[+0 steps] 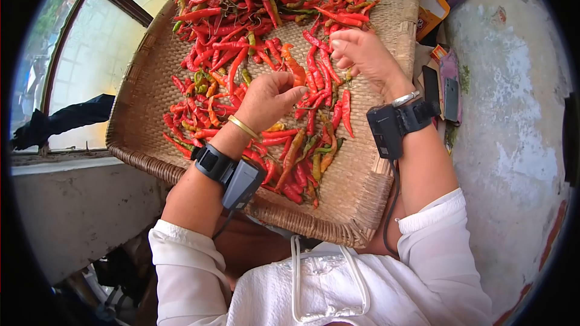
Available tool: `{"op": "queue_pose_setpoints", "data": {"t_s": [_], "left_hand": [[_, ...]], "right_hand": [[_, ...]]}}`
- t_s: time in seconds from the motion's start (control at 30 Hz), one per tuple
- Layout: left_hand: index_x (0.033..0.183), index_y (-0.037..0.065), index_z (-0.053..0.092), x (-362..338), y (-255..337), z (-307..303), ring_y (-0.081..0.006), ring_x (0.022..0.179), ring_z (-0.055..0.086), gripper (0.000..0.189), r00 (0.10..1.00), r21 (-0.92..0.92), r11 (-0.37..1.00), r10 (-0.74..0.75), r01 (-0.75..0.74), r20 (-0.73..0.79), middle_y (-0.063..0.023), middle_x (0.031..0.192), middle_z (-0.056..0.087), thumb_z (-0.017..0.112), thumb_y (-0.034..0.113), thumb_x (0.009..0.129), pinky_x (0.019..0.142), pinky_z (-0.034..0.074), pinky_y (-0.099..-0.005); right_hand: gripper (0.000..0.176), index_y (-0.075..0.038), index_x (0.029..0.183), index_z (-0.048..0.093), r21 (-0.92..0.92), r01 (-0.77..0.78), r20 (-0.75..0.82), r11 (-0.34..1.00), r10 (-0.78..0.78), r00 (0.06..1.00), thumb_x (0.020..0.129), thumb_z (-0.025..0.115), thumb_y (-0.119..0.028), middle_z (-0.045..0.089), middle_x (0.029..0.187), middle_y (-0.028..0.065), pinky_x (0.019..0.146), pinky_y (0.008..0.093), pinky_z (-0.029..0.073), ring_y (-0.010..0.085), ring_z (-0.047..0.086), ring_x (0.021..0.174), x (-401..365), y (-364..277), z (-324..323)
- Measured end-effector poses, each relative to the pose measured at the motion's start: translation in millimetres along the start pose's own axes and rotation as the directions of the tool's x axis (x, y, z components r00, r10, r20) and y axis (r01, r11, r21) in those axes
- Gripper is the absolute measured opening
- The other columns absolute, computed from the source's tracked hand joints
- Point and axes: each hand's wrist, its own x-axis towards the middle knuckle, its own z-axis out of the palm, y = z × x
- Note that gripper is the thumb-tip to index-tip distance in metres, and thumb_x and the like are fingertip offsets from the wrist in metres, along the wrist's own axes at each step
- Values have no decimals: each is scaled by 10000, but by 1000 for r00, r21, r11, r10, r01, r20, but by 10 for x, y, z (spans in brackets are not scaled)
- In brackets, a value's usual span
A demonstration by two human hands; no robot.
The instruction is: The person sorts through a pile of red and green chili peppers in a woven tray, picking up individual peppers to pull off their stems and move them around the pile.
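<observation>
A wide woven basket tray point(374, 163) rests on my lap, covered with several red, orange and green chili peppers point(229, 30). My left hand point(269, 98) hovers over the middle of the tray with its fingers pinched on an orange-red chili point(295, 67) that sticks up from the fingertips. My right hand point(362, 54) is just to the right, fingers curled over the red chilies point(317, 63) near the tray's centre; whether it holds one I cannot tell. Both wrists carry black strapped devices, and the left wrist has a gold bangle.
A window point(90, 54) with a dark frame stands at the left above a pale ledge point(72, 169). At the right is a worn concrete floor point(513, 115) with small boxes and dark flat items point(444, 84) near the tray's edge. An orange carton point(432, 9) lies at the top right.
</observation>
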Motion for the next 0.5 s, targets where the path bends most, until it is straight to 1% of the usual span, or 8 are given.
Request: {"op": "queue_pose_setpoints", "data": {"t_s": [0.03, 0.1, 0.23, 0.3, 0.37, 0.43, 0.47, 0.5], "left_hand": [[843, -28, 598, 2, 0, 4, -47, 517, 478, 207, 1000, -5, 1000, -6, 6, -2, 5, 573, 511, 609, 178, 819, 467, 405, -222], [843, -29, 602, -4, 20, 1, -57, 518, 485, 212, 1000, 37, 999, 3, -3, 9, -11, 572, 522, 609, 181, 817, 473, 412, -234], [836, -19, 600, -10, -22, -5, -35, 569, 501, 228, 995, 274, 960, 38, -61, 89, 9, 645, 545, 615, 209, 834, 499, 426, -222], [836, -17, 603, -29, 14, -6, -52, 566, 513, 227, 994, 294, 953, 55, -79, 90, -14, 634, 557, 613, 210, 833, 501, 427, -237], [836, -14, 606, -30, 39, -10, -69, 563, 526, 226, 993, 312, 945, 74, -99, 92, -38, 623, 569, 611, 212, 833, 504, 428, -251], [870, 1, 615, -12, 43, -41, -174, 612, 593, 215, 981, 401, 896, 188, -192, 49, -103, 694, 608, 617, 206, 806, 570, 463, -304], [870, 1, 615, 2, 2, -71, -174, 612, 593, 215, 981, 401, 896, 188, -192, 49, -103, 694, 608, 617, 206, 806, 570, 463, -304], [873, 15, 618, 18, -78, -110, -229, 674, 597, 198, 966, 582, 776, 245, -244, 78, -122, 750, 609, 614, 193, 786, 617, 467, -333]], "right_hand": [[322, -6, 1084, 525, 1, 0, 1, 1000, 0, 1000, 839, 575, -208, 581, 789, 14, 496, 161, 407, 41, 546, 634, -37, -1, 106], [236, -15, 1004, 579, -111, 14, 252, 994, 14, 968, 833, 582, -178, 580, 754, 8, 480, 165, 397, 42, 520, 579, -85, -1, 277], [151, -17, 916, 605, -102, 70, 293, 992, -37, 955, 823, 588, -135, 576, 706, 0, 464, 173, 391, 43, 495, 533, -47, 110, 397], [126, -17, 811, 633, -153, 116, 327, 981, -60, 943, 793, 617, -141, 601, 666, 20, 504, 213, 443, 68, 545, 574, -62, 83, 372], [125, -17, 791, 628, -189, 78, 305, 979, -18, 952, 796, 609, -140, 598, 654, 18, 493, 209, 438, 65, 543, 570, -44, 80, 314], [128, -16, 771, 624, -224, 40, 283, 974, 26, 959, 799, 602, -139, 595, 643, 16, 482, 205, 433, 63, 541, 567, -15, 70, 208], [127, -28, 779, 604, -203, 18, 213, 979, 26, 977, 819, 589, -148, 581, 653, 1, 455, 189, 405, 46, 519, 538, -1, 60, 125], [127, -41, 788, 585, -181, -2, 144, 984, 28, 989, 838, 575, -157, 568, 663, -14, 428, 174, 378, 30, 496, 510, 16, 59, 42]]}}
